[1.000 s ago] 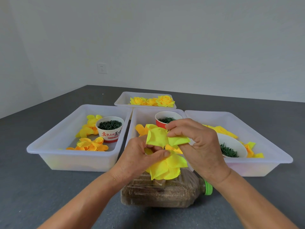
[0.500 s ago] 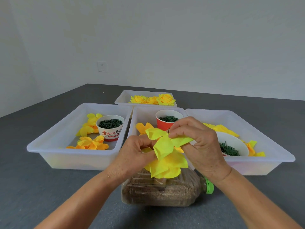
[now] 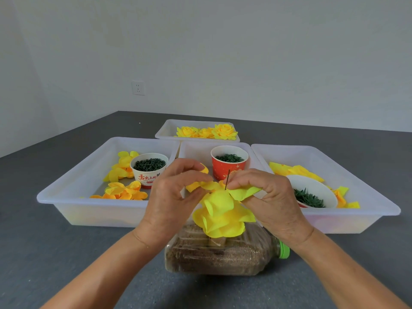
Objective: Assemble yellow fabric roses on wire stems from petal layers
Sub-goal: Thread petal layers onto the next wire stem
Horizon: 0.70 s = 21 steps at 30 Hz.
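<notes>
Ctr frame: my right hand [image 3: 265, 197] pinches a petal layer [image 3: 244, 192] at the wire [image 3: 227, 179], left hand [image 3: 176, 195] pinches the rose [image 3: 221, 216]; fabric soft, light—I'd grip near ctr hole, wire thin & bendy.

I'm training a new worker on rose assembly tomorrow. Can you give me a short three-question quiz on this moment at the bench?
1. True or false: the wire stem pokes up above the petals between the two hands.
2. Which holds the finished roses? A) the far tray B) the red cup C) the bottle
3. Fill in: the right hand pinches a yellow ____ beside the wire.

Key
1. True. The thin dark wire stands nearly upright over the half-built rose, with the left hand on the other side.
2. A. The red cup holds small green pieces, and the bottle lies on its side under the rose.
3. petal layer.
</notes>
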Available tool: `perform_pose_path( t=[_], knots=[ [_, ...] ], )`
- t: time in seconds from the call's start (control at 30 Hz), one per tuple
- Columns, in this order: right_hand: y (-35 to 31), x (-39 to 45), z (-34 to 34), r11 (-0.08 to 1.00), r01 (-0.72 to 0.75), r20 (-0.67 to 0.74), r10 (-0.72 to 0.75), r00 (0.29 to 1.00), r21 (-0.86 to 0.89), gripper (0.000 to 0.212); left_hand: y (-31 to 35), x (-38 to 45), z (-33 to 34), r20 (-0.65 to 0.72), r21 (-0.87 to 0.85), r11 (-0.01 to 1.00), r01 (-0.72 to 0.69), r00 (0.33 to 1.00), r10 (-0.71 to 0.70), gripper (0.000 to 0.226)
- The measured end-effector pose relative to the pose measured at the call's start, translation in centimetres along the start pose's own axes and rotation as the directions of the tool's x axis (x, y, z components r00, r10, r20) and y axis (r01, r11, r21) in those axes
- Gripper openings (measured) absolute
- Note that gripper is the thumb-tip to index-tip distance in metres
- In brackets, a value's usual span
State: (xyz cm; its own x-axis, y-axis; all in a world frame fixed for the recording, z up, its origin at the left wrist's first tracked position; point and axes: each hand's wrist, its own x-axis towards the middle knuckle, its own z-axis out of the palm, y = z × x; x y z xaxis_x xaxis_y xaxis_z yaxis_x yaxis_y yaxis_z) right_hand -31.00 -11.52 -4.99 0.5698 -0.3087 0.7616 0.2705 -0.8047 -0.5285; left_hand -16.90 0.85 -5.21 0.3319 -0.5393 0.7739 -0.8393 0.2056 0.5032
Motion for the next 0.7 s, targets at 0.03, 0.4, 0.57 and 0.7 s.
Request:
perform_pose_path(
  t=[0.03, 0.4, 0.57, 0.7],
  knots=[
    [0.0, 0.0, 0.0, 0.999, 0.028, 0.003, -0.028, 1.000, -0.026, 0.016, 0.0, -0.1, -0.1, -0.004, 0.005, 1.000, -0.017, 1.000, 0.017, 0.028],
    [-0.1, 0.0, -0.9, 0.877, 0.299, 0.132, -0.268, 0.954, -0.376, 0.010, 0.6, -0.3, -1.1, 0.082, 0.119, 0.968, -0.219, 0.974, 0.210, 0.005],
    [0.2, -0.4, -0.7, 0.885, 0.287, 0.138, -0.253, 0.958, -0.367, 0.011, 0.6, -0.4, -1.1, 0.169, 0.098, 0.968, -0.230, 0.963, 0.211, 0.009],
    [0.3, -0.4, -0.7, 0.881, 0.292, 0.145, -0.255, 0.956, -0.373, 0.012, 0.5, -0.3, -1.2, 0.225, 0.111, 0.968, -0.225, 0.954, 0.196, 0.023]
  ],
)
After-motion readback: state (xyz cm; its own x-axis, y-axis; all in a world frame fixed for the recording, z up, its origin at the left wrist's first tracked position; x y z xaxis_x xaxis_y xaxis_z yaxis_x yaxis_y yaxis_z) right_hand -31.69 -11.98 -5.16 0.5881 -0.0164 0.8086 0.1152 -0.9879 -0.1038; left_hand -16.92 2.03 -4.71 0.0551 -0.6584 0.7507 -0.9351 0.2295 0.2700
